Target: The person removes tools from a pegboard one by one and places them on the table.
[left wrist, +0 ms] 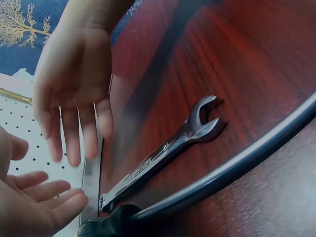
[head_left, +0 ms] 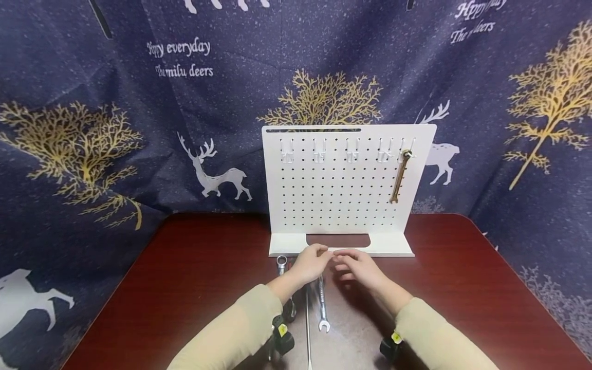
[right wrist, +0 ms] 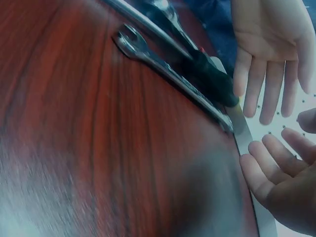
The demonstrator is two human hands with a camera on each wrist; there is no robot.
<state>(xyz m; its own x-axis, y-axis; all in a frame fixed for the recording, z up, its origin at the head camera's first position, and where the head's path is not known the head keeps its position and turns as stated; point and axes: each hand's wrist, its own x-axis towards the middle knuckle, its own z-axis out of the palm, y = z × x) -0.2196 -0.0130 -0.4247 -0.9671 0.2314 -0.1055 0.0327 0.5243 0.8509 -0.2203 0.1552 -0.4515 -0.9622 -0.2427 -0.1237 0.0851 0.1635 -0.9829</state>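
My left hand (head_left: 312, 264) and right hand (head_left: 361, 268) hover close together over the table, in front of the pegboard's foot, with nothing in either palm. Their fingers are loosely extended toward each other, as both wrist views also show. Below them lies a silver wrench (head_left: 322, 306), its open end toward me; the left wrist view gives its jaw and shank (left wrist: 163, 153) clearly. Alongside it is a screwdriver with a long metal shaft (head_left: 308, 329) and a dark handle (right wrist: 212, 79). Left of my left hand shows a ring-ended silver tool (head_left: 281, 262), partly hidden by the forearm.
A white pegboard (head_left: 333, 195) stands upright at the back of the red-brown table (head_left: 208, 267). Wire hooks (head_left: 319, 154) line its upper part, and a brass-coloured wrench (head_left: 400, 177) hangs from the rightmost. Behind it hangs a patterned blue cloth (head_left: 222, 103).
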